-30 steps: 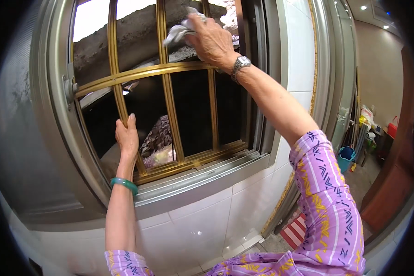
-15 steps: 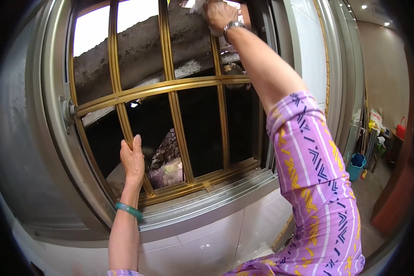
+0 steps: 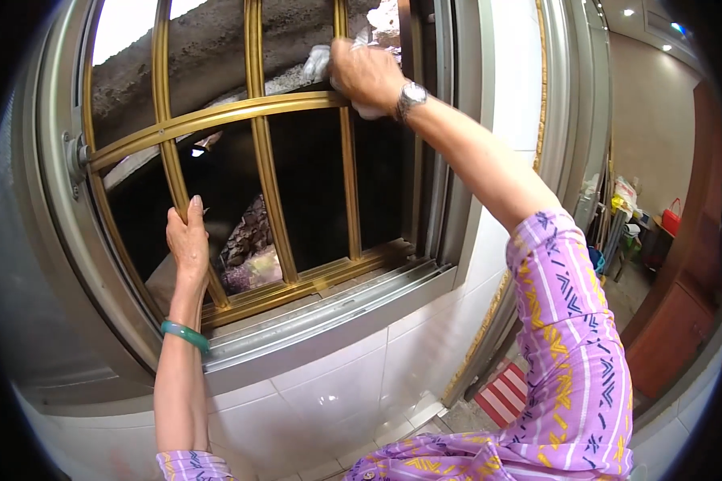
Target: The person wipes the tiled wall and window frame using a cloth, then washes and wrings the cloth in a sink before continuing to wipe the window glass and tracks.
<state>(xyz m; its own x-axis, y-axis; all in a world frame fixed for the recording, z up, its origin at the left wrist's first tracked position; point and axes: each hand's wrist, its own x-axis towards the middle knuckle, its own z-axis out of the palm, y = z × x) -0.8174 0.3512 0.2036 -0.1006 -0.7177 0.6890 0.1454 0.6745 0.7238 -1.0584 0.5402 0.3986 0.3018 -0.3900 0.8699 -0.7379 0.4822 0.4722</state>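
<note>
My left hand (image 3: 188, 244) is wrapped round a gold upright bar of the window grille (image 3: 261, 164), low on the left side. A green bangle (image 3: 184, 337) circles that wrist. My right hand (image 3: 369, 76) holds a crumpled white cloth (image 3: 317, 62) round another upright bar, just above the gold crossbar (image 3: 217, 117). Parts of the cloth stick out on both sides of the fingers, and the rest is hidden in the grip. On the right wrist sits a silver watch (image 3: 413, 96).
A silver window frame with a sliding track (image 3: 329, 309) surrounds the grille, above white wall tiles (image 3: 329, 393). Outside is a rough grey concrete beam (image 3: 208, 64). At the right, a doorway leads to a room with a red bag (image 3: 672, 216); a red striped mat (image 3: 503, 395) lies below.
My right hand has slid down the bar with the cloth, from near the top to just above the crossbar. The view has shifted to the right; my left hand keeps its grip.
</note>
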